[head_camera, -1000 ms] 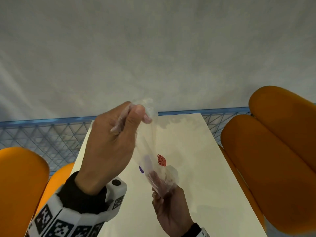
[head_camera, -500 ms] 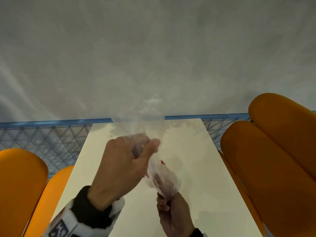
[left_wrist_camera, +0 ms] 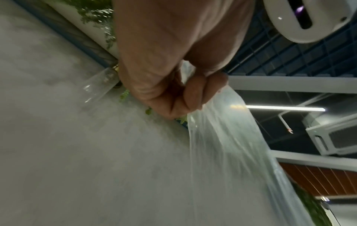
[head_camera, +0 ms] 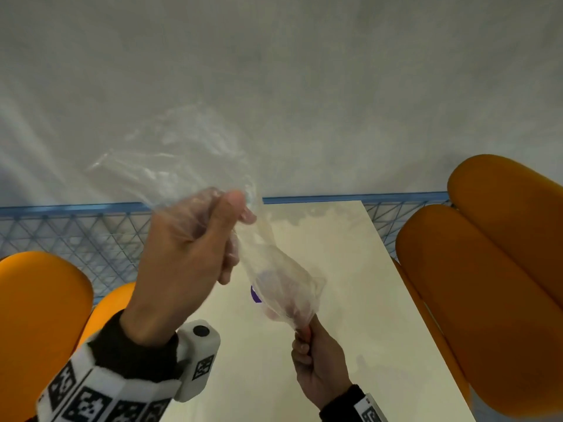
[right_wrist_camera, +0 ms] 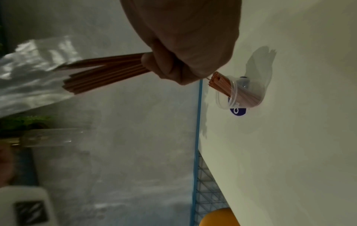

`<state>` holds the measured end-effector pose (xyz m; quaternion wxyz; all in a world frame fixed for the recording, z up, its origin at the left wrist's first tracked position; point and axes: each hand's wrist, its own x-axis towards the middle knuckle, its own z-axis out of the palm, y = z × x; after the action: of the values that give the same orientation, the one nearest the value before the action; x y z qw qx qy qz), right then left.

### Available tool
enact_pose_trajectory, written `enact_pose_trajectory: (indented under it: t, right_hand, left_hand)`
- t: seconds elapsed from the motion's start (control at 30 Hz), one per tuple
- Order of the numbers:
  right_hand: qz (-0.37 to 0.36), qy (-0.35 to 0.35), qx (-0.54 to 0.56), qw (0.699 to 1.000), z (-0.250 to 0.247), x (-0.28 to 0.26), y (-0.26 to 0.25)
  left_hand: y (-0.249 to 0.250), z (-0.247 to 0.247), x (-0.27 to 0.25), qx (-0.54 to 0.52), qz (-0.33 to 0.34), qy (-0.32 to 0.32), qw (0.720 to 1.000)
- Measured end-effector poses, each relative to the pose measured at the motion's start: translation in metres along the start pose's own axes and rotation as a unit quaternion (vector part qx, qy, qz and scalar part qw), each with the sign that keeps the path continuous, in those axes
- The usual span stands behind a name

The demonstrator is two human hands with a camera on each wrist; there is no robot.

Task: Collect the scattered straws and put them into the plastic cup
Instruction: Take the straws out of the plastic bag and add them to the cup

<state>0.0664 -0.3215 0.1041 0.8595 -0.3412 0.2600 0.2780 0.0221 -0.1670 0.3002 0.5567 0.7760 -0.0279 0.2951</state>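
One clear bag [head_camera: 274,269]: left hand [head_camera: 189,254] pinches its top at 11 o'clock; right hand [right_wrist_camera: 185,45] clamps one straw bundle [right_wrist_camera: 104,70]; one cup [right_wrist_camera: 239,93] holds more straws.

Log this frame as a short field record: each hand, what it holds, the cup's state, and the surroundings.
left hand: left hand grips the upper end of a clear thin plastic bag, raised above the table
right hand: right hand grips a bundle of reddish-brown straws, their far ends inside the bag
cup: clear plastic cup stands on the cream table, already holding straws of the same colour
under cup: blue round sticker
surroundings: orange padded seats on both sides; blue mesh railing behind
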Motion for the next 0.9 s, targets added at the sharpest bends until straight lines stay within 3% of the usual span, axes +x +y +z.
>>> enact_pose_trajectory:
  t: [0.1, 0.2, 0.27, 0.37, 0.43, 0.47, 0.6, 0.63, 0.7, 0.77, 0.8, 0.87, 0.9]
  right_hand:
    - [-0.034, 0.046, -0.023, 0.998, -0.023, 0.013, -0.009]
    - [-0.097, 0.139, -0.085, 0.982, -0.057, 0.018, -0.032]
    - [-0.16, 0.209, -0.154, 0.952, -0.087, 0.015, -0.054]
    - [-0.267, 0.248, -0.276, 0.89, -0.109, -0.004, -0.088]
    - [-0.324, 0.294, -0.277, 0.855, -0.122, -0.008, -0.106]
    - [-0.323, 0.302, -0.277, 0.853, -0.123, -0.012, -0.113]
    - [-0.39, 0.258, -0.384, 0.796, -0.105, -0.018, -0.122]
    - [-0.415, 0.242, -0.408, 0.776, -0.1, -0.019, -0.12]
    - [-0.462, 0.212, -0.455, 0.731, -0.089, -0.023, -0.116]
    - [-0.498, 0.177, -0.501, 0.685, -0.079, -0.024, -0.108]
    - [-0.516, 0.151, -0.523, 0.661, -0.074, -0.025, -0.102]
    - [-0.547, 0.087, -0.585, 0.593, -0.064, -0.023, -0.086]
    - [-0.556, 0.055, -0.61, 0.561, -0.058, -0.022, -0.076]
  left_hand:
    - [-0.02, -0.008, -0.008, -0.018, -0.066, 0.015, 0.998]
    - [-0.071, -0.011, -0.033, -0.075, -0.182, 0.009, 0.98]
    - [-0.11, -0.006, -0.058, -0.137, -0.304, 0.006, 0.943]
    - [-0.161, 0.011, -0.106, -0.211, -0.482, 0.02, 0.85]
    - [-0.185, 0.025, -0.134, -0.219, -0.544, 0.017, 0.81]
    - [-0.193, 0.032, -0.146, -0.222, -0.566, 0.014, 0.794]
    - [-0.213, 0.046, -0.175, -0.164, -0.646, -0.026, 0.745]
    - [-0.211, 0.044, -0.179, -0.107, -0.658, -0.067, 0.742]
    - [-0.214, 0.029, -0.189, 0.08, -0.637, -0.216, 0.736]
    - [-0.205, 0.01, -0.189, 0.29, -0.532, -0.348, 0.716]
    - [-0.196, 0.005, -0.18, 0.341, -0.484, -0.373, 0.714]
    - [-0.171, 0.008, -0.153, 0.328, -0.432, -0.356, 0.761]
    - [-0.157, 0.015, -0.14, 0.273, -0.42, -0.338, 0.797]
